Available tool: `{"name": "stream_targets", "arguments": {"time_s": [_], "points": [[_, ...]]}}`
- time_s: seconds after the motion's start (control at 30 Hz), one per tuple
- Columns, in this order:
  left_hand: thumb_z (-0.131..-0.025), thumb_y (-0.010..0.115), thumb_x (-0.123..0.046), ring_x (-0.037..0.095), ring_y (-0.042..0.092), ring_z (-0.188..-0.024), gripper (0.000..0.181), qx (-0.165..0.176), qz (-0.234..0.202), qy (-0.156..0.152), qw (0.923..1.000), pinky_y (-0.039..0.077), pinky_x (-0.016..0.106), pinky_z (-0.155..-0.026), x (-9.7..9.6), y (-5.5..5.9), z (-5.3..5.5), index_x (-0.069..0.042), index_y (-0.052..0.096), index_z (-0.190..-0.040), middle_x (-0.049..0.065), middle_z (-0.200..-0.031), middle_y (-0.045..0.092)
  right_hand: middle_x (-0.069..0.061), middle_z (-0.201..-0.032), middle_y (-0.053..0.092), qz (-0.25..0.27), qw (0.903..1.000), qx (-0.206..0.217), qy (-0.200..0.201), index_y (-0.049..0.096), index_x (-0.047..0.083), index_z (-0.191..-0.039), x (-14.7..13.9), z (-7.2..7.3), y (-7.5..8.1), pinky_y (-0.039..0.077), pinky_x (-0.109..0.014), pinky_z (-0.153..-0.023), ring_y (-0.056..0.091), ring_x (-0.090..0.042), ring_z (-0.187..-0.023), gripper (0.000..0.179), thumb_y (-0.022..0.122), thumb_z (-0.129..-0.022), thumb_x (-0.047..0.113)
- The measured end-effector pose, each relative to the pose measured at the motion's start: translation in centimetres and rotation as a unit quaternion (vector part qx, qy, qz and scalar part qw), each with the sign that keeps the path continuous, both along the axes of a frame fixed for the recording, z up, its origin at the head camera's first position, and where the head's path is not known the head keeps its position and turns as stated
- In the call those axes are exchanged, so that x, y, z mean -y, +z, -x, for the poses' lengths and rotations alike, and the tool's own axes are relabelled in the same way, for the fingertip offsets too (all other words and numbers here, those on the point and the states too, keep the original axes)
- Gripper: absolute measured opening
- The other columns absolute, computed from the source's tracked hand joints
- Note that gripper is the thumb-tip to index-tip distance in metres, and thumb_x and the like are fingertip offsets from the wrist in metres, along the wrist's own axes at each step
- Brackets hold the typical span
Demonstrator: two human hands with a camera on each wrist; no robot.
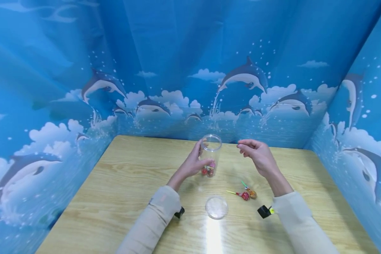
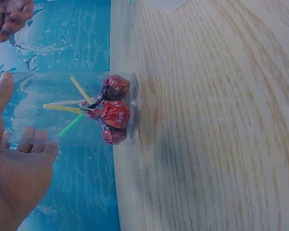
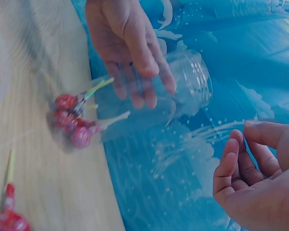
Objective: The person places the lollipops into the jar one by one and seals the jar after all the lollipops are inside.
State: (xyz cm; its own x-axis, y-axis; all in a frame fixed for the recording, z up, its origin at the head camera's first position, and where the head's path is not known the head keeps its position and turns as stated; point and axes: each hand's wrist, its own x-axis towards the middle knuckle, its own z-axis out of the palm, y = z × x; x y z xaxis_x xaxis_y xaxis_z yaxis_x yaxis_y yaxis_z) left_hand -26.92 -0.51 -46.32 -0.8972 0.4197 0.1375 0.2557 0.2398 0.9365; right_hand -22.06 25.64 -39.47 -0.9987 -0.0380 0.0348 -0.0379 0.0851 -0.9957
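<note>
On the wooden table (image 1: 114, 197) we see two lollipops (image 1: 245, 196), a clear round lid (image 1: 216, 207) near them, and a jar (image 1: 214, 156) standing upright.

A pale wood-grain desk (image 1: 130, 169) carries a streak of glare (image 1: 213, 234) near its front; blue sheeting (image 1: 177, 42) printed with leaping dolphins (image 1: 246, 74) and white clouds (image 1: 174, 98) hangs around 3 sides.

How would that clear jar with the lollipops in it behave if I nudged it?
The clear jar looks tall and narrow, so a high push could tip it; the lollipops bunched at its bottom may steady it slightly. Its smooth, round side might feel slippery.
</note>
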Motion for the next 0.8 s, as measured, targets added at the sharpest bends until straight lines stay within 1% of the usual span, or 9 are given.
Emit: {"name": "stream_targets", "arguments": {"time_s": [0.1, 0.2, 0.37, 0.5, 0.6, 0.67, 0.8], "points": [[-0.093, 0.079, -0.020, 0.038, 0.032, -0.150, 0.091, 0.002, -0.003, -0.002, 1.0000, 0.027, 0.050, -0.123, 0.0, -0.1, 0.0, -0.020, 0.021, -0.164, 0.016, -0.161, 0.037, 0.005, -0.098, 0.069, -0.009, 0.9999, 0.014, -0.004, 0.072, 0.008, -0.116, -0.9, -0.6, -0.6, 0.056, -0.023, -0.076, 0.062, -0.011, -0.084, 0.022, 0.071, -0.100, 0.022], [-0.093, 0.079, -0.021, 0.039, 0.031, -0.150, 0.091, 0.005, -0.009, -0.003, 0.9999, 0.026, 0.053, -0.123, 0.0, -0.1, 0.0, -0.021, 0.022, -0.164, 0.016, -0.162, 0.036, 0.006, -0.101, 0.070, -0.019, 0.9995, 0.027, -0.006, 0.071, 0.006, -0.120, -1.7, -1.1, -1.4, 0.056, -0.023, -0.077, 0.062, -0.011, -0.086, 0.026, 0.071, -0.100, 0.022], [-0.093, 0.079, -0.021, 0.039, 0.031, -0.150, 0.091, 0.006, -0.013, -0.004, 0.9999, 0.025, 0.053, -0.124, 0.0, -0.2, 0.1, -0.021, 0.022, -0.164, 0.016, -0.162, 0.036, 0.001, -0.111, 0.069, -0.056, 0.9974, 0.046, -0.007, 0.065, -0.002, -0.131, -3.1, -1.8, -3.2, 0.056, -0.025, -0.081, 0.063, -0.012, -0.092, 0.040, 0.070, -0.101, 0.024], [-0.093, 0.079, -0.021, 0.038, 0.031, -0.150, 0.092, 0.005, -0.001, -0.002, 1.0000, 0.026, 0.051, -0.124, 0.0, -0.2, 0.1, -0.020, 0.021, -0.164, 0.017, -0.162, 0.036, -0.004, -0.121, 0.070, -0.086, 0.9942, 0.064, -0.008, 0.060, -0.007, -0.137, -4.1, -2.2, -4.9, 0.057, -0.031, -0.085, 0.063, -0.011, -0.094, 0.048, 0.070, -0.101, 0.024], [-0.092, 0.079, -0.021, 0.039, 0.032, -0.150, 0.094, 0.007, 0.006, 0.004, 1.0000, 0.027, 0.052, -0.123, 0.0, 0.0, 0.0, -0.020, 0.020, -0.165, 0.017, -0.162, 0.035, -0.010, -0.125, 0.070, -0.104, 0.9918, 0.074, -0.008, 0.058, -0.008, -0.139, -4.7, -2.5, -6.0, 0.058, -0.036, -0.088, 0.063, -0.012, -0.096, 0.051, 0.070, -0.101, 0.024], [-0.092, 0.079, -0.021, 0.039, 0.032, -0.150, 0.094, 0.007, 0.008, 0.006, 0.9999, 0.027, 0.052, -0.123, 0.0, 0.0, 0.0, -0.020, 0.020, -0.165, 0.017, -0.163, 0.035, -0.012, -0.126, 0.070, -0.113, 0.9901, 0.083, -0.011, 0.058, -0.008, -0.139, -5.1, -2.9, -6.7, 0.058, -0.038, -0.088, 0.064, -0.012, -0.096, 0.051, 0.070, -0.101, 0.024], [-0.092, 0.079, -0.021, 0.039, 0.032, -0.150, 0.094, 0.008, 0.009, 0.007, 0.9999, 0.027, 0.053, -0.123, -0.1, 0.0, 0.0, -0.020, 0.020, -0.165, 0.017, -0.163, 0.035, -0.017, -0.127, 0.069, -0.124, 0.9880, 0.091, -0.012, 0.060, -0.009, -0.137, -5.8, -3.6, -7.9, 0.058, -0.034, -0.085, 0.064, -0.009, -0.096, 0.049, 0.070, -0.100, 0.022]]}}
